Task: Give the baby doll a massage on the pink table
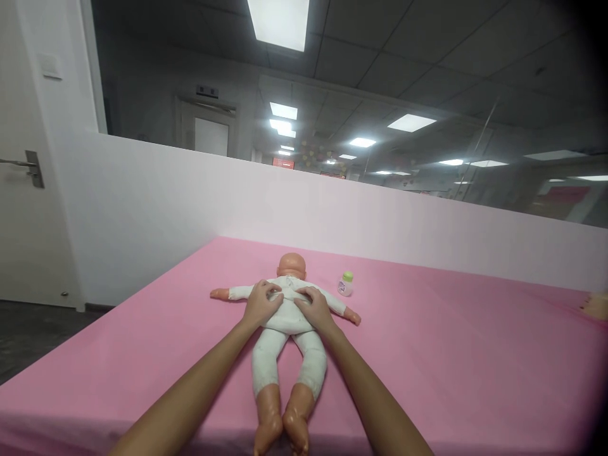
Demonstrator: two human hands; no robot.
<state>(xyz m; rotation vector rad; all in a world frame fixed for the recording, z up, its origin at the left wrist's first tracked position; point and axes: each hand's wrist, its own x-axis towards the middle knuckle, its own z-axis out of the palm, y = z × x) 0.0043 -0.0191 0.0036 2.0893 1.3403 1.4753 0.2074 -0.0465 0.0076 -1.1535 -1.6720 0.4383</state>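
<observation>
A baby doll (289, 316) with a white cloth body lies stretched out on the pink-covered table, arms spread to both sides. Its smooth head points away from me, with no face showing, and its bare feet point toward me. My left hand (262, 304) rests on the left side of the doll's torso, fingers slightly bent and apart. On the right side of the torso lies my right hand (314, 309), its fingers likewise bent and spread. Neither hand grips anything. Beyond the doll's right-hand arm stands a small clear bottle (345, 285) with a green cap.
The pink sheet (451, 354) covers the table, which meets a white half wall (332, 212) with glass above. A door (33, 190) is at the left. Something tan (596, 306), partly cut off, sits at the far right edge.
</observation>
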